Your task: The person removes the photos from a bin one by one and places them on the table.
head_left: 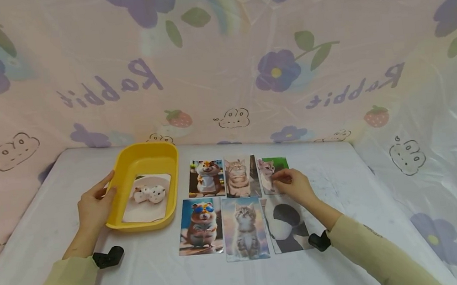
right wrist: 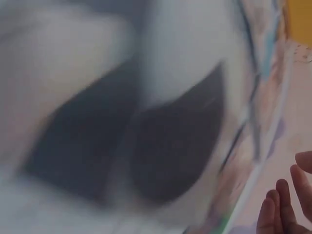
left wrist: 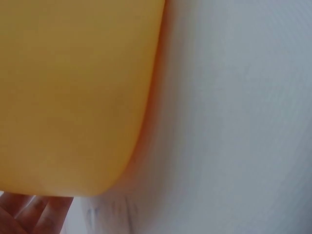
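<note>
My left hand [head_left: 95,205] grips the left side of a yellow tray [head_left: 175,166], thumb at the rim; several fingers [left wrist: 46,217] show beyond the tray's end in the left wrist view. Inside lies a photo card of white hamsters [head_left: 148,210]. My right hand [head_left: 296,185] reaches over a kitten card with a green background [head_left: 266,168], fingertips right at its surface and partly covering it. That card lies flat in the back row. Relaxed fingers [right wrist: 282,209] show in the right wrist view, with nothing visible between them. Below my right hand lies a black-and-white animal card [head_left: 288,228].
Left of the kitten card are a striped cat card [head_left: 238,178] and a hamster card [head_left: 206,179]. The front row holds a hamster card with sunglasses [head_left: 199,228] and a grey kitten card [head_left: 245,228]. A printed curtain [head_left: 221,69] rises behind the white table [head_left: 159,277].
</note>
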Tool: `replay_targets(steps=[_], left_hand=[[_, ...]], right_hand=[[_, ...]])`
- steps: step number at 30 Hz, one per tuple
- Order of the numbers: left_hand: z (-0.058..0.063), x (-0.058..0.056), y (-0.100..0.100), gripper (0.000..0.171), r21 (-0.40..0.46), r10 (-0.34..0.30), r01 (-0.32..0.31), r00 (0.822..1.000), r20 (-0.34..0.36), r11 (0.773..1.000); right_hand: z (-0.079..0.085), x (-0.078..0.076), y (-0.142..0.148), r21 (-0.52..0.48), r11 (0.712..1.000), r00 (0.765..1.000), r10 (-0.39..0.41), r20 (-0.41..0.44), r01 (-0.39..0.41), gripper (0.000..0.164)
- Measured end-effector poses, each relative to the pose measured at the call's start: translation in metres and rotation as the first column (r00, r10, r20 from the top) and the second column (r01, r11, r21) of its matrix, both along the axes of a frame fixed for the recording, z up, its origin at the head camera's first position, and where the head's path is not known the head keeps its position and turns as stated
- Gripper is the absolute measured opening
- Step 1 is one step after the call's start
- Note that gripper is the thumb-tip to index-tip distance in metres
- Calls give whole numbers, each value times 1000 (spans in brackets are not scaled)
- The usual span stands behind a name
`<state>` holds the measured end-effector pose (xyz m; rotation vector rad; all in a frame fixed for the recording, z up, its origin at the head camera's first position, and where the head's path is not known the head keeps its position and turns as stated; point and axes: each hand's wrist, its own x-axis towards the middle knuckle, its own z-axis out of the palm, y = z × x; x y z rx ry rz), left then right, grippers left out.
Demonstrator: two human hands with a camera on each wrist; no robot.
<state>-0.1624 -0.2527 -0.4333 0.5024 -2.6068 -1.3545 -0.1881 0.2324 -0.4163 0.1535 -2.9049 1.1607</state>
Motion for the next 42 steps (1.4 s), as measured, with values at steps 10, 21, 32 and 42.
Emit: replay_targets(steps=[10, 21, 32, 42], left_hand=[[-1, 0, 1, 44, -8, 12, -12, 1000, -9, 1000], [0, -2, 1, 44, -14, 18, -18, 1000, -12, 1000], [0, 0, 2, 43, 5, 18, -18, 1000, -6, 1000], [2, 0, 3, 44, 26, 14, -14, 1000, 17, 1000]], right_hand=[[-2, -18, -73, -134, 987, 995, 97, 39, -91, 22], [-1, -30, -132, -243, 958, 985, 167, 38, -153, 22], [14, -42, -185, -332, 925, 970, 226, 86, -186, 22], [32, -50, -239, -480, 868, 953, 241, 182, -128, 24]])
